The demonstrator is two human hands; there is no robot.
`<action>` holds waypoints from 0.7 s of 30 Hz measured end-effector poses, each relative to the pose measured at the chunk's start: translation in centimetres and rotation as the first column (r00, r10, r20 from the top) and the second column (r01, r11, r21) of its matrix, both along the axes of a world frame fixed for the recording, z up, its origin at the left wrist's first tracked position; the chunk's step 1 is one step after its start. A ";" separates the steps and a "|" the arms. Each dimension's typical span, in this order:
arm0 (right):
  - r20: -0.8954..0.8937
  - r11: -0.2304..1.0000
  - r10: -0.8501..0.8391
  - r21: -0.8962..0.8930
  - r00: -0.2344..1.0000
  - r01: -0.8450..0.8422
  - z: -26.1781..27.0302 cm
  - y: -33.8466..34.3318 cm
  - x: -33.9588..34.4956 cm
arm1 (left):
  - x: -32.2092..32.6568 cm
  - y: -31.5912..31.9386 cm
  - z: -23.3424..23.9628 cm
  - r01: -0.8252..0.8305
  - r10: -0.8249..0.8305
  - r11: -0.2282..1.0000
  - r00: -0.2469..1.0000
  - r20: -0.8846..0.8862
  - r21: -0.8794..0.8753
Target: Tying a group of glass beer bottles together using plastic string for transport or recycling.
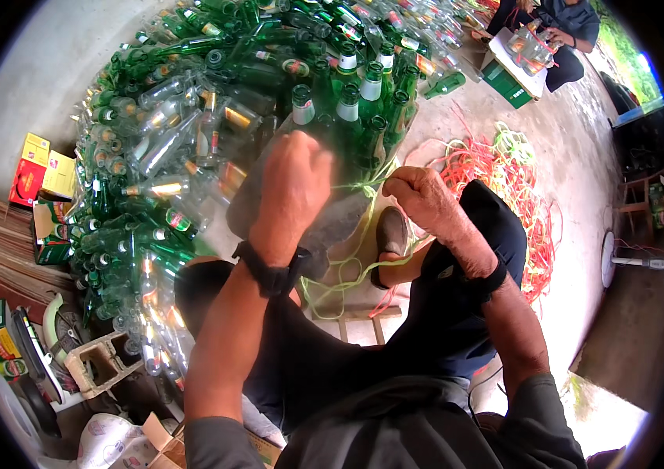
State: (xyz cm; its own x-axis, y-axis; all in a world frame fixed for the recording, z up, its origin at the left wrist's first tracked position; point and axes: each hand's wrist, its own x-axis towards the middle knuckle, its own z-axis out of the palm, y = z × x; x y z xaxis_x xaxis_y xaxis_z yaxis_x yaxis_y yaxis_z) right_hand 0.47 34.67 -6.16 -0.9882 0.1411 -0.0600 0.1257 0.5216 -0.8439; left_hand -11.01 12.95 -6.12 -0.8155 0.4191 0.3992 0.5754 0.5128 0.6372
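Upright green glass bottles (pixel 371 88), several with white neck labels, stand close together just beyond my hands on a grey stone-like block (pixel 337 225). Light-green plastic twine (pixel 361 186) stretches between my two fists near the bottles' near side. My left hand (pixel 296 190), slightly blurred, is closed with one strand running to it. In my right hand (pixel 422 199) the other end is pinched between thumb and fingers. Loose loops of the twine hang below towards my foot. How the twine passes around the bottles is mostly hidden by my left hand and blur.
A large heap of loose green and clear bottles (pixel 179 129) spreads left and beyond. Tangled red and green twine (pixel 502 176) lies right of my knee. At the far right a person handles bound clear bottles (pixel 531 50) on a box (pixel 507 82). A hollow block (pixel 100 360) sits lower left.
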 end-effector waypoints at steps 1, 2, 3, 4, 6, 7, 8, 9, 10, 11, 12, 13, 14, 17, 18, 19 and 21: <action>0.001 0.999 0.030 -0.019 1.000 -0.030 0.6 0.3 -0.3 | 0.4 0.1 0.1 -0.001 0.001 1.000 1.000 -0.002 0.001; -0.006 0.998 0.056 0.007 0.998 -0.055 1.0 0.6 -0.6 | 0.9 0.3 0.2 0.045 -0.046 0.998 0.999 0.029 0.034; -0.009 0.998 0.061 0.007 0.998 -0.061 1.4 0.7 -1.0 | 1.2 0.6 0.2 0.087 -0.091 0.994 0.994 0.058 0.067; -0.007 0.997 0.075 0.022 0.997 -0.075 2.0 0.8 -1.4 | 1.5 1.0 0.1 0.104 -0.107 0.990 0.994 0.023 0.097; 0.027 0.997 0.070 0.030 0.997 -0.070 4.1 0.5 -1.9 | 2.1 2.0 0.2 0.107 -0.113 0.988 0.992 0.053 0.108; 0.026 0.997 0.070 0.033 0.997 -0.071 4.3 0.9 -2.2 | 2.3 2.5 0.4 0.103 -0.111 0.988 0.992 0.062 0.119; 0.042 0.991 0.103 0.077 0.994 -0.106 4.4 1.6 -2.7 | 2.3 2.9 0.3 0.102 -0.110 0.987 0.992 0.060 0.122; 0.058 0.983 0.137 0.119 0.989 -0.143 4.8 1.7 -3.2 | 2.3 3.2 0.2 0.102 -0.112 0.988 0.990 0.085 0.119; 0.025 0.984 0.113 0.136 0.993 -0.115 5.8 1.3 -3.4 | 2.2 3.4 0.1 0.101 -0.113 0.988 0.989 0.097 0.118; 0.024 0.984 0.115 0.138 0.993 -0.117 6.1 1.3 -3.8 | 2.1 3.6 0.0 0.099 -0.112 0.988 0.988 0.108 0.117; -0.010 0.976 0.140 0.171 0.990 -0.136 6.3 1.4 -4.3 | 2.1 3.9 -0.1 0.113 -0.129 0.987 0.980 0.150 0.111; -0.044 0.967 0.166 0.205 0.985 -0.153 6.6 1.5 -4.7 | 2.1 4.1 -0.2 0.120 -0.137 0.987 0.976 0.170 0.109; -0.024 0.961 0.176 0.220 0.984 -0.166 7.3 1.5 -4.9 | 2.1 4.4 -0.3 0.127 -0.146 0.986 0.971 0.191 0.107; -0.022 0.927 0.245 0.297 0.969 -0.228 7.8 2.0 -6.1 | 2.0 5.4 -0.9 0.126 -0.148 0.983 0.975 0.167 0.135; -0.020 0.927 0.247 0.295 0.969 -0.230 8.2 1.7 -6.3 | 1.9 5.7 -1.0 0.121 -0.156 0.976 0.970 0.186 0.183; -0.038 0.922 0.241 0.323 0.970 -0.216 8.8 1.3 -6.6 | 1.8 5.9 -1.1 0.116 -0.165 0.966 0.965 0.205 0.231; -0.056 0.915 0.237 0.349 0.970 -0.203 9.0 1.1 -7.0 | 1.3 6.4 -1.7 0.093 -0.162 0.958 0.957 0.241 0.272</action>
